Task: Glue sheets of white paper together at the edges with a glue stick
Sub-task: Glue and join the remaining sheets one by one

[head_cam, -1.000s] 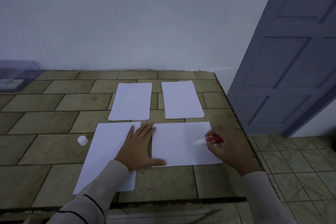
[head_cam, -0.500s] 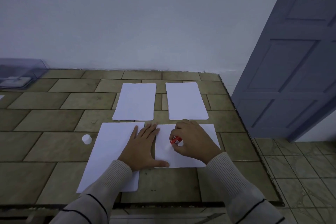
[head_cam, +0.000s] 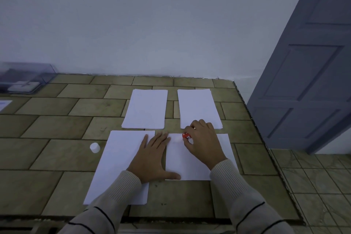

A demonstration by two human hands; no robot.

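Tiled tabletop (head_cam: 57,129) under white wall (head_cam: 152,24), grey door (head_cam: 303,81) past its right edge, open tile leftward. Left hand (head_cam: 152,157) flat, fingers (head_cam: 161,139) straight, across both near sheets (head_cam: 117,157); right hand (head_cam: 205,144) curled round red glue stick (head_cam: 186,136) just right of those fingertips.

The white rectangular paper sheets (head_cam: 121,157) look matt and smooth. The counter (head_cam: 57,127) is faced with mottled olive-brown tiles with a faint sheen, split by dark, rougher grout lines. The short red glue stick (head_cam: 186,136) is glossy plastic, and the small round white cap (head_cam: 94,147) looks like plastic too. The cream sleeves (head_cam: 121,190) are ribbed knit cloth. The clear box (head_cam: 28,76) is see-through plastic.
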